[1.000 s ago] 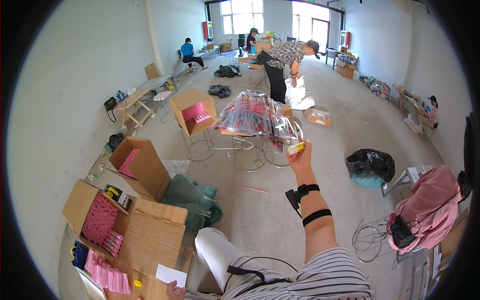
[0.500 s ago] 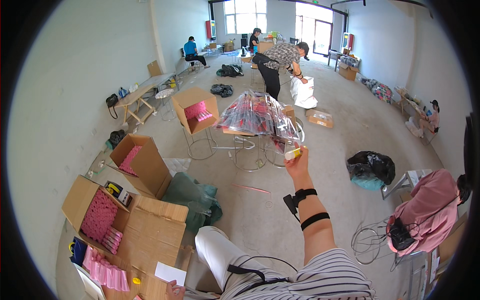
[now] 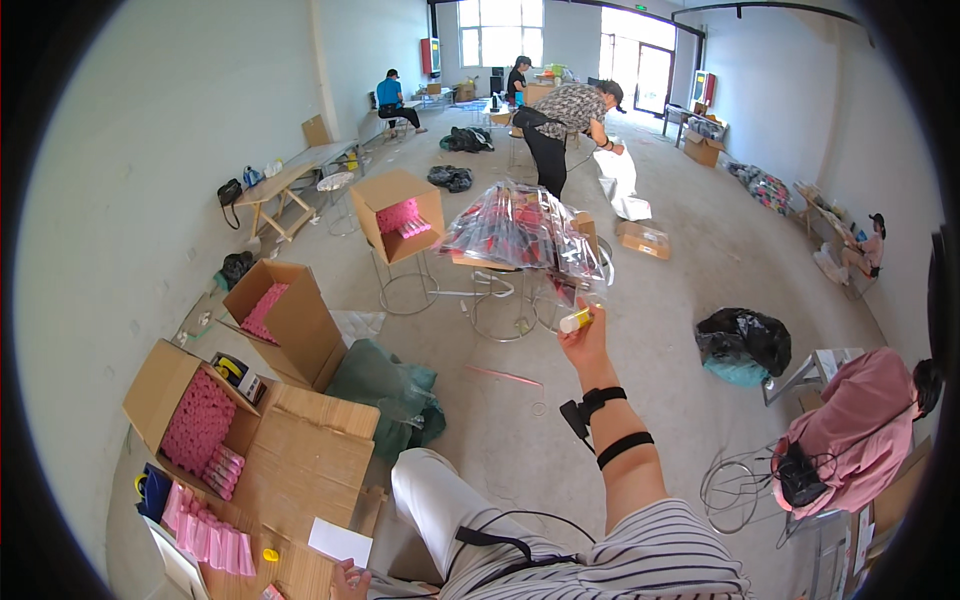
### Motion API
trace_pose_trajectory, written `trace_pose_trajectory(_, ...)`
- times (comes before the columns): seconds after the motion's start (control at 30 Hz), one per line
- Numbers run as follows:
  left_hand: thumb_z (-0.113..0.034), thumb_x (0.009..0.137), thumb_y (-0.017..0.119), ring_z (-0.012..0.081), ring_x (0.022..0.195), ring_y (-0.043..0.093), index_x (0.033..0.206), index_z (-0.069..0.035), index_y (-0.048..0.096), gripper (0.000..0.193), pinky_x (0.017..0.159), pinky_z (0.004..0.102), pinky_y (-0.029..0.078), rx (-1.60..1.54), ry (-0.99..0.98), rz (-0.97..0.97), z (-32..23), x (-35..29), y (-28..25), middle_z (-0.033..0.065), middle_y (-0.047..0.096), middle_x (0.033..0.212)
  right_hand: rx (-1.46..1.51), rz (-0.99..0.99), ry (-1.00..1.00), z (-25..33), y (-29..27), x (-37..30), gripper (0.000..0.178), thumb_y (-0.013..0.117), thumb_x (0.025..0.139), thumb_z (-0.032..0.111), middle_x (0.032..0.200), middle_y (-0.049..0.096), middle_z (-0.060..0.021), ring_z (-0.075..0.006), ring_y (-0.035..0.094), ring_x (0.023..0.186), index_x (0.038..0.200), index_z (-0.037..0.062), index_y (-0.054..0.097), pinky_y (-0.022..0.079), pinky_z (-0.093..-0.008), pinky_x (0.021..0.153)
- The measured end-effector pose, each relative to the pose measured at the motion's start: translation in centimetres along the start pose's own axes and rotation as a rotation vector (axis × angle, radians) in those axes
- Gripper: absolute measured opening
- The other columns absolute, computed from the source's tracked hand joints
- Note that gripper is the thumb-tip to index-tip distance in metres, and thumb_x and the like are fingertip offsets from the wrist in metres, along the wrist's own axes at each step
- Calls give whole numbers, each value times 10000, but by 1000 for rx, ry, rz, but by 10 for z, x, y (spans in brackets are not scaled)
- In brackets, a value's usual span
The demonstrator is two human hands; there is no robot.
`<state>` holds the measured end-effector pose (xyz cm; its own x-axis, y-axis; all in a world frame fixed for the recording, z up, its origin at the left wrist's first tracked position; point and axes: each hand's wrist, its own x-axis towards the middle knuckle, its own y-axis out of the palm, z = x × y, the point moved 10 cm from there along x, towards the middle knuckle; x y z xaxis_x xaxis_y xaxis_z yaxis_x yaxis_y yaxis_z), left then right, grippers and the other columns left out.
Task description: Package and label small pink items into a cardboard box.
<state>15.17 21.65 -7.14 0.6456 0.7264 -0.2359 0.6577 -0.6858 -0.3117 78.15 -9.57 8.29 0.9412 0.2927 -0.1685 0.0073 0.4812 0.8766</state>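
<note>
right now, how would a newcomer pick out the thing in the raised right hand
Find the heap of clear and red plastic packaging in the middle of the room. Just below it in the picture, the right hand holds a small cylinder. Its white end and yellow part set it apart from the clear and red packaging beyond it.

Daylight from the far window (image 3: 500,33) and glass door (image 3: 652,78), both blown out white, fills the bright room; glare streaks the clear plastic (image 3: 520,230), and fisheye distortion bends the outer edges.
</note>
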Motion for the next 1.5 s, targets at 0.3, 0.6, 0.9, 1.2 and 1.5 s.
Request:
trace_pose_trajectory(0.3, -74, 856, 613, 250, 1014, 535, 1259, 16, 471, 437, 875, 346, 463, -263, -105, 53, 35, 6, -7, 173, 539, 1154, -42, 41, 26, -21, 1, -5, 367, 508, 857, 413, 570, 449, 31, -99, 418, 424, 1144, 187, 535, 378, -272, 483)
trace_pose_trajectory(0.6, -129, 856, 605, 268, 985, 560, 1220, 19, 506, 405, 875, 365, 452, 121, -71, -52, -67, -25, 7, 192, 593, 1083, -44, 13, 81, -40, -10, -6, 364, 520, 856, 425, 548, 452, 23, -98, 418, 419, 1126, 183, 552, 379, -274, 482)
trace_pose_trajectory(0.9, -95, 853, 592, 202, 900, 548, 1225, 8, 496, 398, 814, 322, 464, 29, 11, -45, -38, -17, 1, 120, 588, 970, -68, 34, 112, -58, -12, -10, 375, 519, 854, 427, 524, 437, 23, -101, 412, 405, 1129, 176, 556, 378, -275, 468)
trace_pose_trajectory(1.2, -91, 860, 595, 230, 983, 531, 1245, 6, 483, 412, 870, 342, 452, -5, -44, -36, -11, -7, -1, 152, 566, 1089, -70, 51, 117, -61, -25, -9, 360, 508, 863, 423, 519, 452, 18, -104, 417, 404, 1102, 163, 578, 393, -276, 462)
trace_pose_trajectory(1.5, -84, 848, 622, 262, 968, 553, 1235, 15, 489, 421, 874, 361, 456, 315, 56, 17, -40, -9, 6, 178, 575, 1111, -43, 20, 125, -65, -35, -11, 385, 529, 863, 431, 554, 448, 3, -114, 424, 395, 1129, 153, 542, 400, -265, 428)
